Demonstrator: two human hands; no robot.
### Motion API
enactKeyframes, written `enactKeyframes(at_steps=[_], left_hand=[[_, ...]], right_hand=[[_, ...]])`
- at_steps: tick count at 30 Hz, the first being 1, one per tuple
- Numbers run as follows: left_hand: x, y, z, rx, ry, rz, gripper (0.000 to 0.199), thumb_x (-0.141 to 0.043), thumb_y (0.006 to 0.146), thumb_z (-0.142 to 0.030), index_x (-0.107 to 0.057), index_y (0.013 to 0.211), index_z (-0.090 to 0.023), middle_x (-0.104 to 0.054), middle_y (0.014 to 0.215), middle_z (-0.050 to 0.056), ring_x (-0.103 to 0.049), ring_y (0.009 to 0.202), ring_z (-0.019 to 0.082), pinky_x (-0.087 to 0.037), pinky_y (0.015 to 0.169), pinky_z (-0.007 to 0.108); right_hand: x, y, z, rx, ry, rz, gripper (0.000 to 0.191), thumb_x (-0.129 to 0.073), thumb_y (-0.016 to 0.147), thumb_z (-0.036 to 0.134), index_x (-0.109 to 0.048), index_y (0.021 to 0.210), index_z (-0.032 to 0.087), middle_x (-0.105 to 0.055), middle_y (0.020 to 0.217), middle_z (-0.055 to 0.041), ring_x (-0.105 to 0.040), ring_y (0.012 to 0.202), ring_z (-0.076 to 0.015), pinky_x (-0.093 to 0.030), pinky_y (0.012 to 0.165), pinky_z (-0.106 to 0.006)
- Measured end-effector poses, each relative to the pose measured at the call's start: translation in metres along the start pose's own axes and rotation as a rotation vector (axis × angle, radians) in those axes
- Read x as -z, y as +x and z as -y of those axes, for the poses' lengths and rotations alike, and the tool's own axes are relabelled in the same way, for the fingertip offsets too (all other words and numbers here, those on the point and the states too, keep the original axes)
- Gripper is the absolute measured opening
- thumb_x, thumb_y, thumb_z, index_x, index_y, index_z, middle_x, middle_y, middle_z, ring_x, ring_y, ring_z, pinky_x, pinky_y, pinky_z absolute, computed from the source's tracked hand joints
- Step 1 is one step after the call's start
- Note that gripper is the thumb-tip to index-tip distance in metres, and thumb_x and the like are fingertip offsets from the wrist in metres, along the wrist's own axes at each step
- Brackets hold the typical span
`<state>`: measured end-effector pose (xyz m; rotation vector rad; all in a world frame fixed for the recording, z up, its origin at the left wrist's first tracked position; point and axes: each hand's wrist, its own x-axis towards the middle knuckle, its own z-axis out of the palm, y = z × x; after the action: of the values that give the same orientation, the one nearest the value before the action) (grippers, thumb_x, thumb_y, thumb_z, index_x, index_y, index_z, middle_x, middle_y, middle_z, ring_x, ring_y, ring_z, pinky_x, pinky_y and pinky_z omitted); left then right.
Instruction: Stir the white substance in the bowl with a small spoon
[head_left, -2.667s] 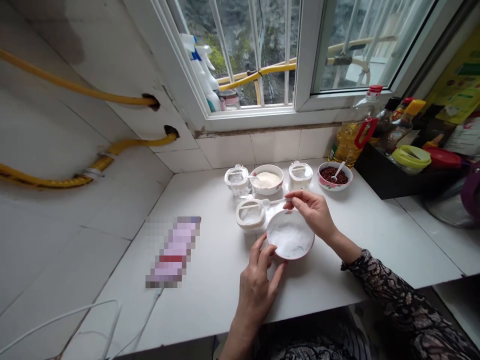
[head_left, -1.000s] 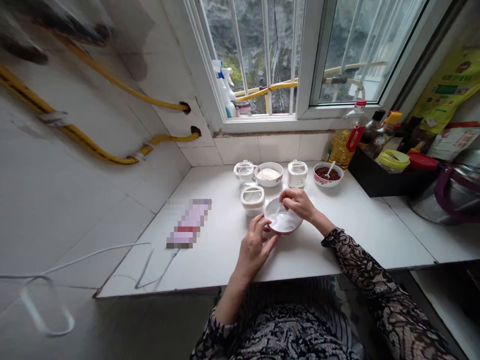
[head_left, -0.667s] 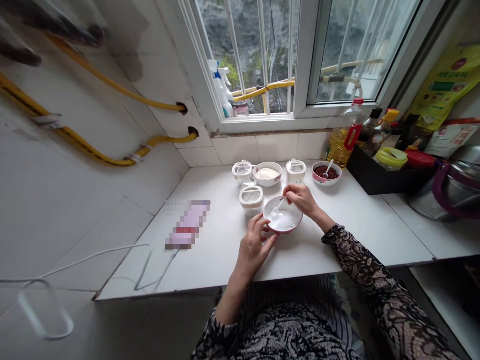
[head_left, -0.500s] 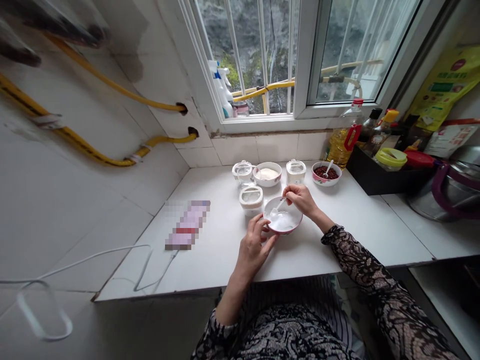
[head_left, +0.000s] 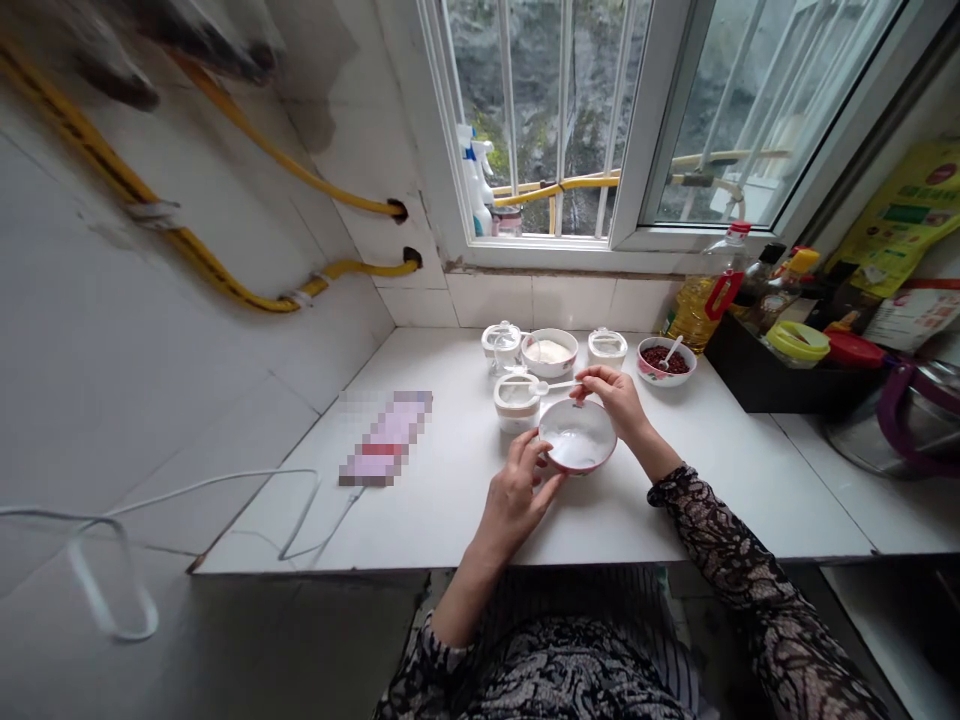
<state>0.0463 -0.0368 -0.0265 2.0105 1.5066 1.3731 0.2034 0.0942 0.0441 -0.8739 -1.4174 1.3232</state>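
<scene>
R hand (head_left: 609,395) pinches white spoon (head_left: 562,385) by handle end, scoop at far-right edge of near jar (head_left: 516,418); I can't tell if it's loaded or touching. L hand (head_left: 516,490) grips round bowl (head_left: 598,416) at near-left side, thumb low. Bowl's on counter (head_left: 435,520), just right of jar, white powder (head_left: 576,447) inside. From my remote seat: wrist tilt or jar bump cd spill powder betw. the two; uneven L push cd tip bowl.

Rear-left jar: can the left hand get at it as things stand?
Probably not directly: the front jar stands between the left hand and the rear-left jar, and that hand's fingers are on the near bowl.
</scene>
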Motion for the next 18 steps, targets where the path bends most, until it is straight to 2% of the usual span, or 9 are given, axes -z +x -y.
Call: enactKeyframes(at_steps=[3,6,9,11,14,18], left_hand=[[0.0,0.0,0.0,-0.003,0.005,0.002,0.031,-0.064,0.088,-0.02,-0.053,0.116,-0.023,-0.053,0.133,0.011,-0.07,0.081,0.013,-0.065,0.067,0.028],[0.0,-0.001,0.001,-0.008,0.008,0.004,0.032,-0.063,0.088,-0.019,-0.052,0.118,-0.024,-0.052,0.134,0.011,-0.069,0.081,0.013,-0.065,0.067,0.029],[0.0,-0.001,0.001,-0.012,0.006,0.005,0.031,-0.063,0.089,-0.02,-0.052,0.117,-0.024,-0.051,0.133,0.011,-0.069,0.082,0.013,-0.065,0.067,0.029],[-0.001,-0.001,0.002,-0.007,0.001,0.006,0.031,-0.063,0.089,-0.02,-0.052,0.117,-0.024,-0.052,0.133,0.011,-0.069,0.082,0.013,-0.065,0.067,0.029],[-0.001,-0.001,0.002,0.001,-0.004,0.005,0.03,-0.063,0.089,-0.022,-0.053,0.117,-0.023,-0.052,0.133,0.011,-0.069,0.082,0.013,-0.065,0.067,0.028],[-0.002,-0.002,0.003,-0.003,-0.001,-0.004,0.029,-0.062,0.09,-0.023,-0.053,0.117,-0.023,-0.052,0.133,0.012,-0.069,0.082,0.013,-0.065,0.066,0.029]], right_hand=[[-0.01,-0.003,-0.001,0.126,-0.115,0.036,0.016,-0.059,0.082,0.035,-0.062,0.088,0.02,-0.073,0.073,-0.0031,-0.067,0.068,-0.017,-0.05,0.062,-0.028],[-0.016,-0.007,-0.004,0.391,-0.378,0.112,0.012,-0.054,0.09,0.03,-0.062,0.091,0.021,-0.076,0.082,-0.0053,-0.07,0.078,-0.0191,-0.052,0.076,-0.034],[-0.018,-0.009,-0.005,0.648,-0.672,0.186,0.015,-0.049,0.094,0.022,-0.063,0.088,0.021,-0.077,0.082,-0.0057,-0.069,0.076,-0.0196,-0.047,0.09,-0.041],[-0.017,-0.011,-0.003,0.728,-0.738,0.171,0.018,-0.047,0.095,0.02,-0.064,0.088,0.02,-0.077,0.082,-0.0056,-0.068,0.074,-0.0191,-0.046,0.092,-0.041],[-0.011,-0.013,0.003,0.695,-0.67,0.055,0.014,-0.051,0.093,0.019,-0.064,0.09,0.02,-0.076,0.082,-0.0048,-0.069,0.078,-0.0192,-0.047,0.089,-0.037],[0.003,-0.013,0.009,0.478,-0.559,-0.017,0.013,-0.053,0.083,0.016,-0.065,0.08,0.021,-0.069,0.066,-0.0003,-0.065,0.068,-0.0178,-0.048,0.074,-0.031]])
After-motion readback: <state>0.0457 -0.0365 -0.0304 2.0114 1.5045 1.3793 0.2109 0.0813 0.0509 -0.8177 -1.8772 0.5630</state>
